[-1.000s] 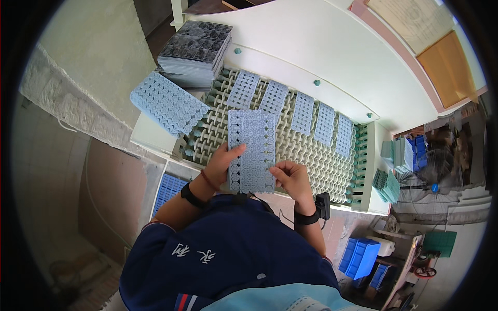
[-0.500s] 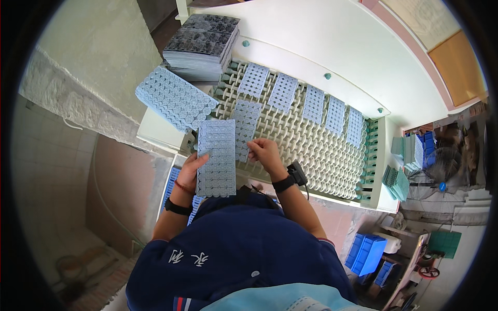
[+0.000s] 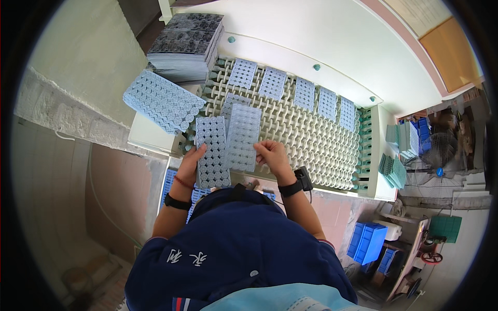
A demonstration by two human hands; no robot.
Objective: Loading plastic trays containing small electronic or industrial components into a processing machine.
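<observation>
The left hand's (image 3: 193, 164) grip was closed on the dotted sheet (image 3: 213, 153), thumb on top near its left edge; whether that was one sheet or several could not be told. The right hand's (image 3: 273, 157) grip was pinched on the lower right edge of the paler sheet (image 3: 244, 136), which stood just right of the first, over the near left part of the conveyor (image 3: 311, 142). Behind its upper end another sheet (image 3: 234, 98) showed in part on the white rollers. Five sheets (image 3: 304, 94) lay spaced in a row along the conveyor's far side. To the left, a light blue pile (image 3: 163, 101) rested at a slant, and beyond it rose a dark-topped stack (image 3: 188, 36). Blue crates (image 3: 367, 242) stood at lower right, with a fan (image 3: 439, 155) farther up.
</observation>
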